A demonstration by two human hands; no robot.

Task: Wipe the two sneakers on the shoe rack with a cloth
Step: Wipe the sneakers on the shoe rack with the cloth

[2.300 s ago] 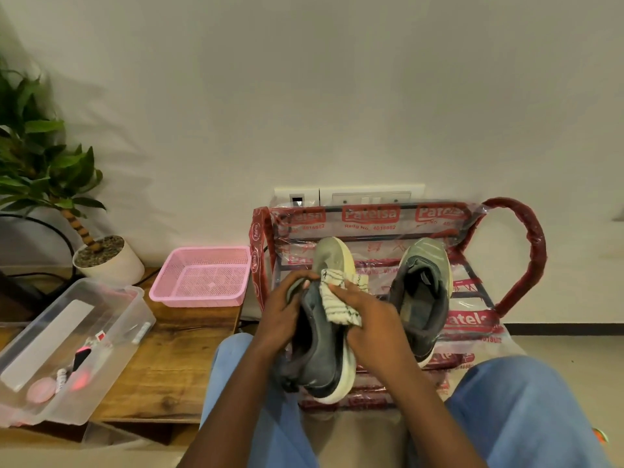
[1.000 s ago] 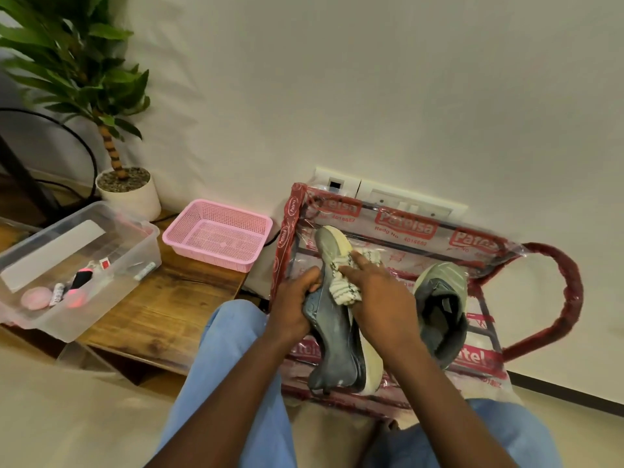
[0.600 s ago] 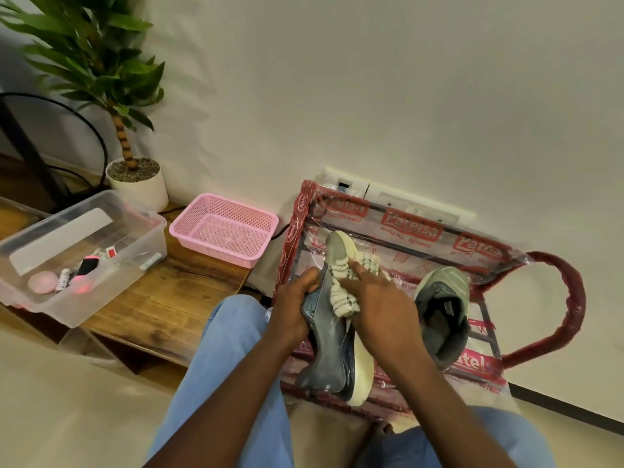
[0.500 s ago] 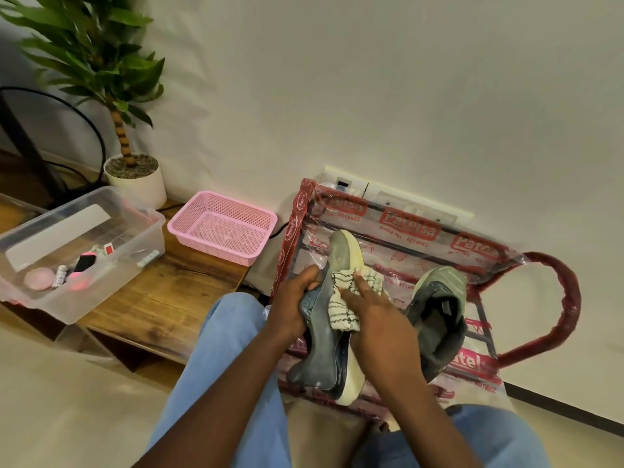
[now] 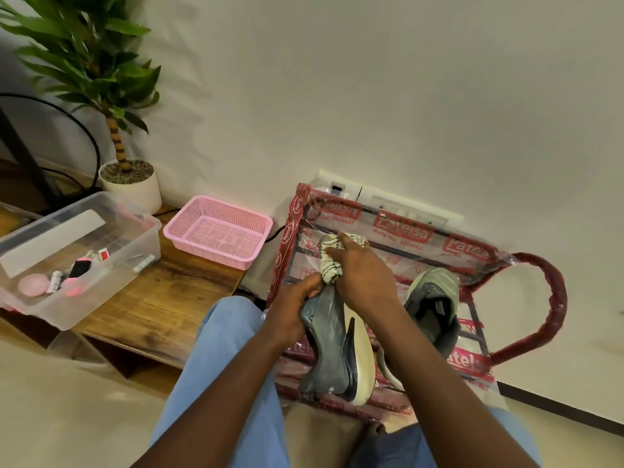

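- Wiping the first sneaker (image 5: pixel 329 349) appears to be the step in hand. It is lifted clear of the shoe rack (image 5: pixel 540 336) and held on edge above the rack's left half, with the toe toward the wall and the pale sole facing right.
- The left hand (image 5: pixel 297 309) grips this sneaker at mid-length, with the fingers curled round the grey upper.
- The right hand (image 5: pixel 364 278) holds the bunched striped cloth (image 5: pixel 332 261) and presses it against the toe end, with the fingers curled over the fabric.
- The second sneaker (image 5: pixel 434 305) rests on the right half of the shoe rack, opening up and toe toward the wall. Neither hand touches it, and it probably remains to be wiped.
- Handling, sneaker: judged light. The upper looks soft and likely to yield under pressure, while the sole looks stiffer. Take hold at mid-length or at the heel collar, so that the surface being wiped stays exposed and braced.
- Handling, cloth: soft and limp. Keep it bunched under the fingers so that it does not slide off the rounded toe.
- The shoe rack is wrapped in clear printed film, which is judged slippery. Seat each sneaker flat on its sole when returning it.
- Left of the shoe rack, a pink basket (image 5: pixel 182 228) and a clear plastic box (image 5: pixel 148 238) stand on the wooden counter (image 5: pixel 162 298).
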